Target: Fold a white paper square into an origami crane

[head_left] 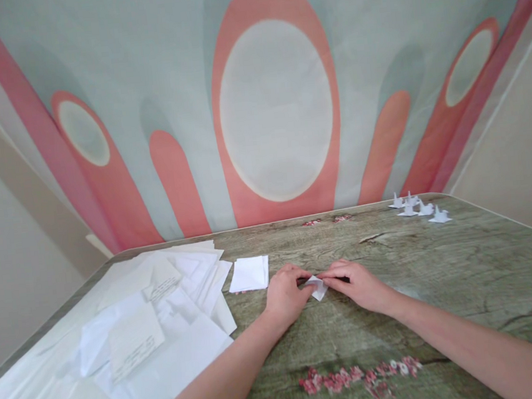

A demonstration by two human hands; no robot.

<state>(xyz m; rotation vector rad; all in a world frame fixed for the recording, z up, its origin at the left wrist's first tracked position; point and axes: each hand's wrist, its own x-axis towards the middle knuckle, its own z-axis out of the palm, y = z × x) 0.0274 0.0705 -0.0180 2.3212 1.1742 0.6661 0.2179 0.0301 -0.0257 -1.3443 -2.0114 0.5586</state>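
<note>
A small folded piece of white paper [318,289] is held between my two hands, just above or on the wooden table. My left hand [288,294] pinches its left side between thumb and fingers. On the other side, my right hand [353,284] grips the right corner, with thumb and fingers pressed together. The fingertips hide part of the folds. Just left of my left hand lies a neat stack of square white paper [249,273].
Loose white paper sheets [191,351], some with print, are heaped over the table's left side. Several folded paper cranes [439,215] stand at the back right. Pink flower patterns [344,379] mark the wooden tabletop [444,289]. A painted wall [188,75] rises behind it.
</note>
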